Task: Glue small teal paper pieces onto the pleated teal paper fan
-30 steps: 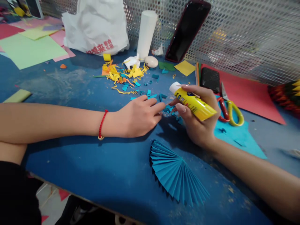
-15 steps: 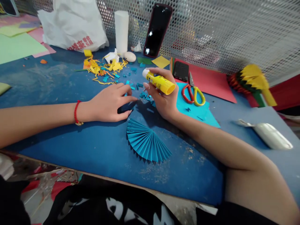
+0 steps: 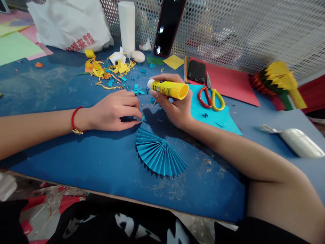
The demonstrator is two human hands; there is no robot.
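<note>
My right hand point(image 3: 175, 101) is closed round a yellow glue stick point(image 3: 169, 88), held level above the table with its white end pointing left. My left hand point(image 3: 118, 110) rests on the table with thumb and forefinger pinched together. At those fingertips shows a small blue paper scrap point(image 3: 143, 118). Just below and to the right of the left fingertips lies a pleated blue paper fan point(image 3: 159, 154), spread in a half-round and touched by neither hand. Blue paper clippings point(image 3: 137, 89) are scattered between the hands, partly hidden behind the right one.
Red-and-yellow-handled scissors point(image 3: 210, 98) lie on blue paper point(image 3: 228, 120) at the right. Behind are a black phone point(image 3: 196, 71), red paper point(image 3: 231, 86), a propped phone point(image 3: 169, 27), a white roll point(image 3: 127, 28) and a white bag point(image 3: 68, 27). A white case point(image 3: 302, 142) lies far right.
My left thumb and forefinger have closed together, with a blue scrap now showing at their tips. The glue stick has turned closer to level. The camera view has shifted slightly.
</note>
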